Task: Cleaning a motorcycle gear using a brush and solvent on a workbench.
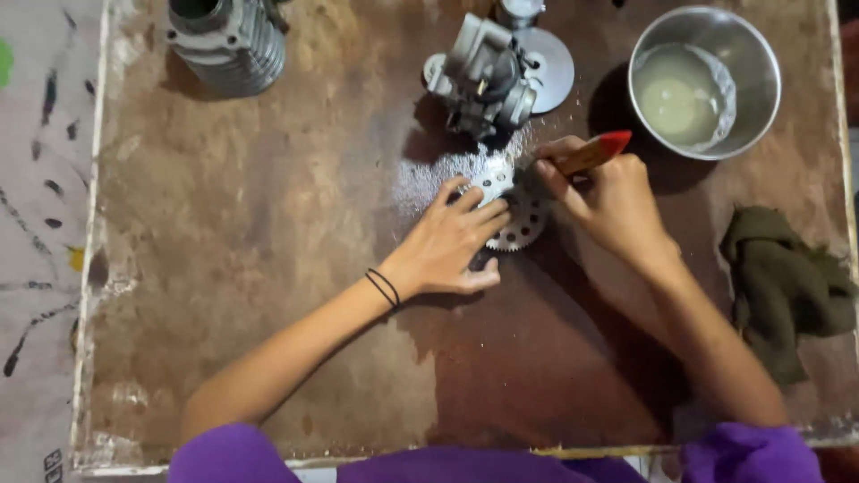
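Note:
A round toothed metal sprocket with drilled holes lies flat on the brown wooden board. My left hand presses down on its left side, fingers spread over it. My right hand grips a brush with a wooden handle and red end, its bristle end down at the sprocket's upper edge and hidden by my fingers. White foam or wet specks spread on the board just left of the sprocket.
A steel bowl holding pale liquid stands at the back right. A grey carburettor-like part sits behind the sprocket by a metal disc. A finned engine cylinder is back left. A dark green rag lies at right.

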